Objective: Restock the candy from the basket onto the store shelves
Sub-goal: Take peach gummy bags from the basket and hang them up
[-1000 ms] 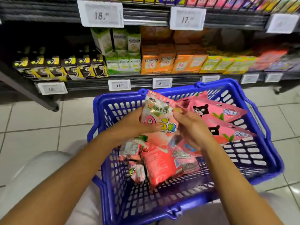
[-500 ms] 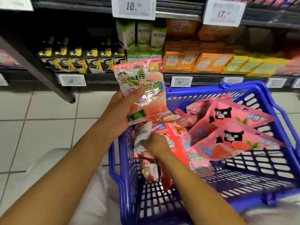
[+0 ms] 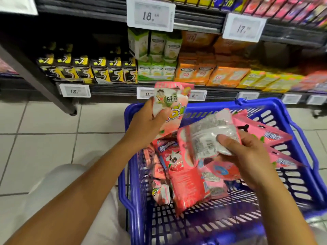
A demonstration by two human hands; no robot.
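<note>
2 candy bags are up out of the blue basket (image 3: pixel 300 137), your left hand (image 3: pixel 146 124) squeezing the cartoon bag (image 3: pixel 169 106), your right hand (image 3: pixel 247 156) pinching the pink bag (image 3: pixel 203 138); next find their shelf spot.

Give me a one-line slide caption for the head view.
Left hand and right hand each hold a candy bag over the blue basket before stocked shelves.

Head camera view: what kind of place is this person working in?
Most likely a shop's candy and gum aisle. Price tags line the shelf edges, rows of small boxed packs fill the shelves, and a blue shopping basket holds pink candy bags.
</note>
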